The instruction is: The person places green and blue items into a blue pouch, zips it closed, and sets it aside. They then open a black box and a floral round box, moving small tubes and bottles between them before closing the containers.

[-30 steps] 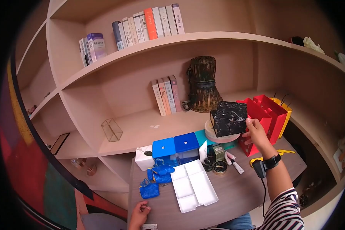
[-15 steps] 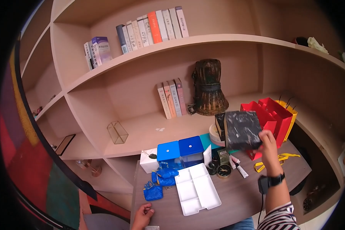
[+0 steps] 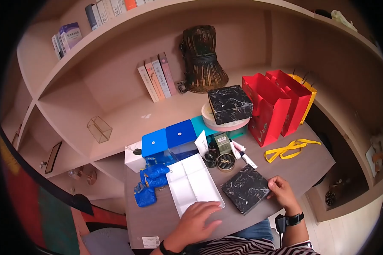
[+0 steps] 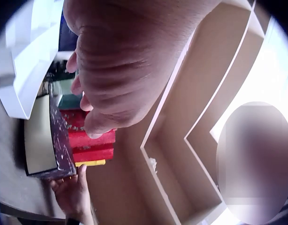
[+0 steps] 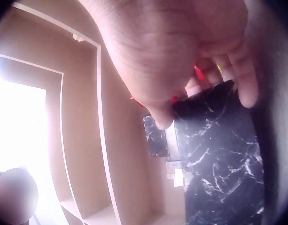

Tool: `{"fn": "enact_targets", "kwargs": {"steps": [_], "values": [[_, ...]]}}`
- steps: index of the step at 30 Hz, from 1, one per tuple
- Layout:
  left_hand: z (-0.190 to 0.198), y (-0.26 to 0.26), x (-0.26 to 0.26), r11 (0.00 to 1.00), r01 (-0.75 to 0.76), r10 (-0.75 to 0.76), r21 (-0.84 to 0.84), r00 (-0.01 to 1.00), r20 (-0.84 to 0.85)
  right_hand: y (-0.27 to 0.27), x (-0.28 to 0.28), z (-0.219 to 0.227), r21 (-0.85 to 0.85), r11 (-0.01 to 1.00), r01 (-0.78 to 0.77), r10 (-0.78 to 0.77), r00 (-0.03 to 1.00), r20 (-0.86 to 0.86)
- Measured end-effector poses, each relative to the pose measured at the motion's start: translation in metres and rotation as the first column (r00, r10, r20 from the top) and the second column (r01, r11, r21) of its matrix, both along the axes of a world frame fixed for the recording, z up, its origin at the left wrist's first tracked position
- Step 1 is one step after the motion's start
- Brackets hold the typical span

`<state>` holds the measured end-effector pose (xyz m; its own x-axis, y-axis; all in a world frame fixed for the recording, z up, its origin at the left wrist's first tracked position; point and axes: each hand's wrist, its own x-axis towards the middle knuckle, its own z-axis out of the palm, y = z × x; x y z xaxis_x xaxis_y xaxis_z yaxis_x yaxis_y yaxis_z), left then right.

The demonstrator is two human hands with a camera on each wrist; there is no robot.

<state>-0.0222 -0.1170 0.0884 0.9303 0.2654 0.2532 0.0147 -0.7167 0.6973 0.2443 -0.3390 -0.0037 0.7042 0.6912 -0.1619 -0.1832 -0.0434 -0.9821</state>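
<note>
My right hand grips the right edge of a flat, black marbled box, which is at the table's front right. In the right wrist view, thumb and fingers lie on either side of its end. A pale cream face of this box shows toward the left hand. My left hand reaches over the front end of a white compartment tray, fingers mostly straight and holding nothing. A second black marbled box stands on a round pale box at the back.
Red paper bags stand at the back right, with a yellow ribbon before them. Blue-lidded bins, small blue bags, a round tin and tubes surround the tray. Shelves rise behind.
My right hand has brought the black marbled box from in front of the round box down to the front right. My left hand has moved from the table's left edge to the tray's front.
</note>
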Motion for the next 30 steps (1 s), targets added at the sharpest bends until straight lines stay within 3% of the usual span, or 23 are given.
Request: {"fn": "enact_targets", "kwargs": {"steps": [2, 5, 10, 17, 23, 29, 30], "values": [[-0.004, -0.011, 0.026, 0.978, 0.141, -0.133, 0.156, 0.989, -0.063, -0.005, 0.006, -0.004, 0.090, 0.993, -0.073, 0.072, 0.997, 0.007], [-0.015, -0.022, 0.053, 0.950, 0.196, -0.153, 0.244, 0.971, -0.182, -0.008, 0.008, -0.003, 0.080, 0.988, -0.133, 0.127, 0.989, 0.078], [-0.031, -0.033, 0.079, 0.923, 0.216, -0.119, 0.317, 0.947, -0.300, -0.015, 0.010, -0.024, 0.014, 0.996, -0.084, 0.083, 0.995, 0.055], [-0.026, -0.033, 0.088, 0.955, 0.151, -0.062, 0.255, 0.943, -0.328, -0.011, 0.010, -0.023, -0.119, 0.989, -0.093, 0.110, 0.984, 0.140], [-0.024, -0.054, 0.095, 0.936, 0.071, 0.048, 0.344, 0.945, -0.324, -0.013, 0.016, -0.012, -0.160, 0.971, -0.176, 0.194, 0.975, 0.111], [-0.017, -0.061, 0.101, 0.918, -0.050, 0.126, 0.393, 0.977, -0.169, -0.023, 0.031, -0.025, -0.005, 0.965, -0.262, 0.262, 0.964, -0.037], [-0.016, -0.060, 0.101, 0.914, -0.125, 0.191, 0.387, 0.972, -0.138, -0.022, 0.034, -0.022, 0.061, 0.969, -0.240, 0.247, 0.956, -0.160]]}}
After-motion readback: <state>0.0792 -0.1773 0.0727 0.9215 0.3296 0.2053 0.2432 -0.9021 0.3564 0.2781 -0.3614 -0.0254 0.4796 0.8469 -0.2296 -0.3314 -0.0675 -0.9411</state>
